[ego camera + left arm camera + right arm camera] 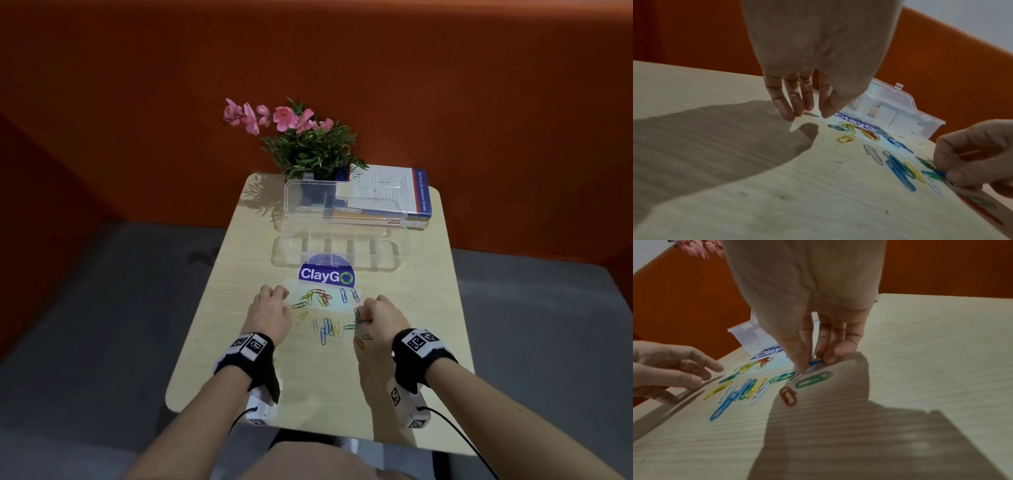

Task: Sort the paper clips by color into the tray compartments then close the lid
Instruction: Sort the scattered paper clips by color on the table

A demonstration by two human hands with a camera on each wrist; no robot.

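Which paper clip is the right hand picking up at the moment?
The blue paper clip pinched in the right hand; every other clip lies loose on the table, including the green one just beside it.

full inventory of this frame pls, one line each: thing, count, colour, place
paper clips: about two dozen; blue, green, yellow, red, white; loose on the near table.
compartment tray: one, clear, mid table, no clips in it, lid raised.
ClayGo sticker: one, blue, between tray and clips.
books: a small stack, white and blue, far right.
flowering plant: one, pink and green, far edge.
table: one, pale wood.
left hand: empty, fingertips down beside clips.
right hand: pinching a blue clip.
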